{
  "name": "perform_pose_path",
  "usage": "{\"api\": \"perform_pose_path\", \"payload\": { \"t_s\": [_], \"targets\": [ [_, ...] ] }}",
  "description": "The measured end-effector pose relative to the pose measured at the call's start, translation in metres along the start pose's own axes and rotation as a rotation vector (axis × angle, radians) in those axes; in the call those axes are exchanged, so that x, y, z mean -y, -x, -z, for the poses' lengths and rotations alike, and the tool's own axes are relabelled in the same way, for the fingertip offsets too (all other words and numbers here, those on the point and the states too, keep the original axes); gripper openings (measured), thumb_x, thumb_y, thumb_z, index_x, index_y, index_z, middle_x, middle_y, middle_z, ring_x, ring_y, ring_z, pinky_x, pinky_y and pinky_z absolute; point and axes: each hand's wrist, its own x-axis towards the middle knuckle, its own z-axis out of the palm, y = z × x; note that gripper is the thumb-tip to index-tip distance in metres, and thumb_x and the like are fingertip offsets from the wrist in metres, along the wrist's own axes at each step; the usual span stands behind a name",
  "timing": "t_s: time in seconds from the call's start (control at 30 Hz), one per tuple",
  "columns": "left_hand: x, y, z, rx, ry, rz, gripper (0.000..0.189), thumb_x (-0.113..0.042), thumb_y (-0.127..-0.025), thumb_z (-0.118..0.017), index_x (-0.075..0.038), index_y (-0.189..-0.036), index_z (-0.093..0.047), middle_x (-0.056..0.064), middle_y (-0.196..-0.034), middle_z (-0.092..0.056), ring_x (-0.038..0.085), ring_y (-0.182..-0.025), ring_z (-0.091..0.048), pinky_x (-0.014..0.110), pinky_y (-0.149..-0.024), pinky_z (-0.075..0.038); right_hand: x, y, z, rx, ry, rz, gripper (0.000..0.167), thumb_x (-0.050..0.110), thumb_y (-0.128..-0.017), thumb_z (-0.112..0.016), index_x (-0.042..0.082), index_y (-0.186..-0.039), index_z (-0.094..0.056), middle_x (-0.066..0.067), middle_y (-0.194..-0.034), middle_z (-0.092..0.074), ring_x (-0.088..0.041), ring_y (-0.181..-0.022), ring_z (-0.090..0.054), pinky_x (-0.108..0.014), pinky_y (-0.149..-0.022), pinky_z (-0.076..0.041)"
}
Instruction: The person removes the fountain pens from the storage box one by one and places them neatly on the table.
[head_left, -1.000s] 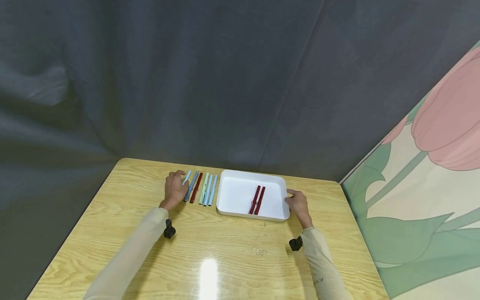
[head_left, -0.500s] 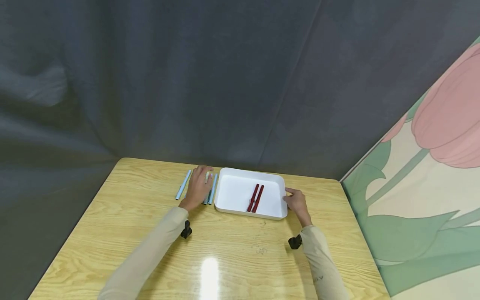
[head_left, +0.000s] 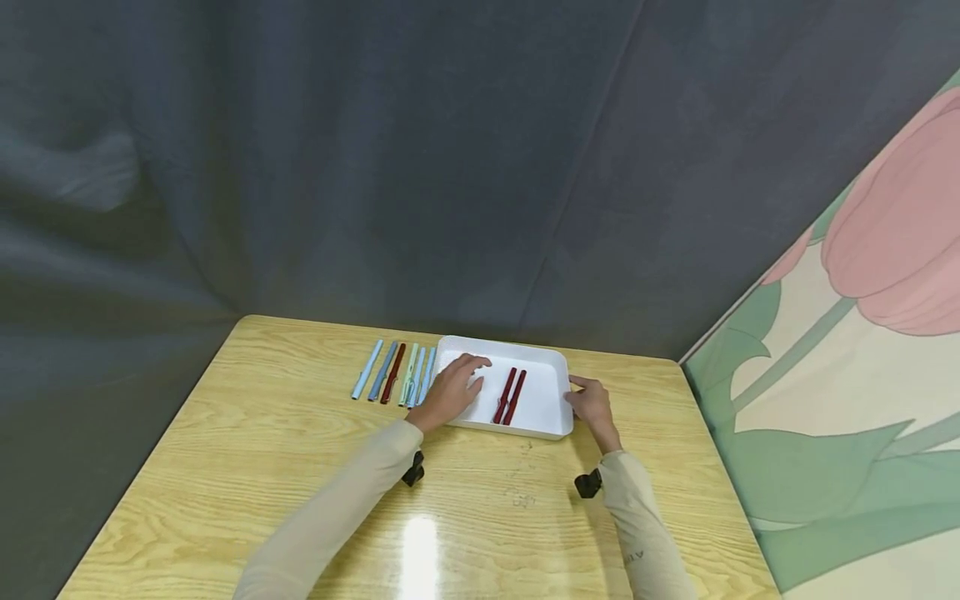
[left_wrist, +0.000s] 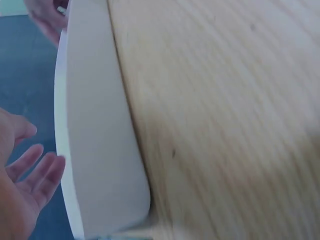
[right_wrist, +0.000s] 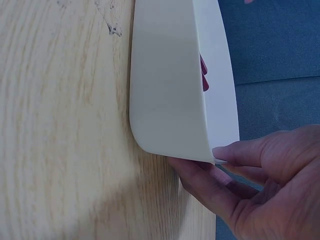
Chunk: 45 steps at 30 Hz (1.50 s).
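A shallow white tray (head_left: 546, 387) lies on the table with two dark red pens (head_left: 515, 397) side by side in it. My left hand (head_left: 448, 393) hovers over the tray's left part, fingers loosely bent and apart, holding nothing. At the tray's right end, my right hand (head_left: 595, 406) pinches the wall. The right wrist view shows its thumb on the rim (right_wrist: 216, 159) and the other fingers against the outside. Left of the tray stretches a row of pens: light blue (head_left: 367, 369), blue (head_left: 382, 372), dark red (head_left: 393, 373), pale green (head_left: 408, 375), and more light blue beside the tray.
The wooden table (head_left: 300, 483) ends at a dark curtain (head_left: 420, 167) behind the tray. A wall covering with a pink tulip (head_left: 892, 217) rises on the right. A black wrist camera (head_left: 413, 468) sits on the left wrist.
My left hand has moved right, from the leftmost pen, across the row, to above the tray. The leftmost light blue pen now lies in full view. My right hand stays at the tray's end.
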Motion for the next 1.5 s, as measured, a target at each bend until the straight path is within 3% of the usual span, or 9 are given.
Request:
{"api": "perform_pose_path", "payload": {
  "t_s": [0.1,0.23,0.33,0.47,0.6,0.87,1.03,1.2,1.5],
  "targets": [
    [-0.008,0.002,-0.007,0.072,0.050,-0.019,0.031,-0.001,-0.102,-0.065,-0.005,-0.133,-0.066,0.016,-0.124,-0.068,0.029,-0.100,-0.068,0.044,-0.083,-0.059,0.002,0.002,-0.001,0.006,-0.005,0.006,0.046,-0.001,-0.098,-0.061,-0.006,-0.144,-0.058,-0.037,-0.117,-0.067,-0.037,-0.089,-0.075,-0.036,-0.064,-0.064],
    [-0.016,0.003,-0.013,0.195,0.052,-0.016,0.037,-0.005,-0.104,-0.063,-0.006,-0.141,-0.064,0.015,-0.133,-0.065,0.033,-0.118,-0.065,0.050,-0.093,-0.057,0.003,0.003,-0.001,0.001,0.002,0.014,0.046,-0.001,-0.098,-0.062,-0.006,-0.143,-0.059,-0.036,-0.116,-0.068,-0.034,-0.085,-0.075,-0.037,-0.064,-0.064],
    [-0.019,0.001,-0.018,0.307,-0.007,0.000,0.041,-0.010,-0.106,-0.061,-0.010,-0.147,-0.060,0.013,-0.142,-0.061,0.034,-0.128,-0.059,0.053,-0.097,-0.055,0.004,0.004,-0.001,-0.005,0.006,0.017,0.046,-0.001,-0.098,-0.062,-0.006,-0.143,-0.059,-0.036,-0.115,-0.068,-0.030,-0.081,-0.074,-0.036,-0.062,-0.063],
    [-0.020,-0.001,-0.023,0.426,-0.124,0.012,0.039,-0.019,-0.108,-0.060,-0.018,-0.147,-0.063,0.008,-0.146,-0.058,0.031,-0.126,-0.058,0.047,-0.089,-0.056,0.004,0.003,-0.001,-0.005,0.007,0.011,0.046,0.000,-0.098,-0.062,-0.006,-0.144,-0.058,-0.037,-0.116,-0.067,-0.026,-0.077,-0.072,-0.036,-0.062,-0.063],
    [-0.021,-0.003,-0.025,0.488,-0.184,0.011,0.033,-0.023,-0.108,-0.061,-0.020,-0.139,-0.070,0.009,-0.146,-0.055,0.028,-0.120,-0.057,0.039,-0.083,-0.055,0.004,0.004,-0.002,-0.006,0.004,0.008,0.046,0.000,-0.098,-0.062,-0.006,-0.144,-0.058,-0.037,-0.117,-0.067,-0.029,-0.078,-0.073,-0.037,-0.063,-0.064],
    [-0.019,-0.001,-0.022,0.415,-0.115,0.027,0.020,-0.009,-0.102,-0.067,-0.005,-0.118,-0.077,0.017,-0.132,-0.056,0.029,-0.109,-0.057,0.041,-0.093,-0.053,0.006,0.006,-0.001,-0.001,0.015,0.013,0.046,0.000,-0.100,-0.061,-0.006,-0.145,-0.057,-0.037,-0.119,-0.067,-0.041,-0.094,-0.074,-0.041,-0.068,-0.065],
    [-0.019,0.003,-0.012,0.370,-0.002,0.158,0.019,-0.011,-0.101,-0.071,-0.001,-0.116,-0.076,0.017,-0.119,-0.053,0.025,-0.097,-0.052,0.044,-0.090,-0.051,0.006,0.006,0.001,-0.005,0.022,0.020,0.045,0.000,-0.100,-0.061,-0.006,-0.145,-0.057,-0.036,-0.119,-0.068,-0.040,-0.093,-0.074,-0.040,-0.068,-0.064],
    [-0.019,0.006,-0.006,0.322,0.041,0.267,0.017,-0.015,-0.096,-0.078,-0.002,-0.107,-0.077,0.021,-0.122,-0.049,0.029,-0.098,-0.053,0.047,-0.091,-0.052,0.004,0.006,0.002,-0.004,0.015,0.023,0.046,0.001,-0.101,-0.062,-0.006,-0.145,-0.057,-0.036,-0.120,-0.067,-0.042,-0.095,-0.074,-0.040,-0.068,-0.064],
    [-0.010,0.005,-0.001,0.320,-0.020,0.251,0.016,-0.007,-0.104,-0.064,-0.004,-0.098,-0.078,0.012,-0.107,-0.052,0.021,-0.091,-0.053,0.037,-0.081,-0.052,0.002,0.006,0.002,-0.001,0.019,0.022,0.045,0.001,-0.101,-0.062,-0.005,-0.145,-0.057,-0.036,-0.124,-0.066,-0.041,-0.094,-0.075,-0.039,-0.068,-0.064]
  ]
}}
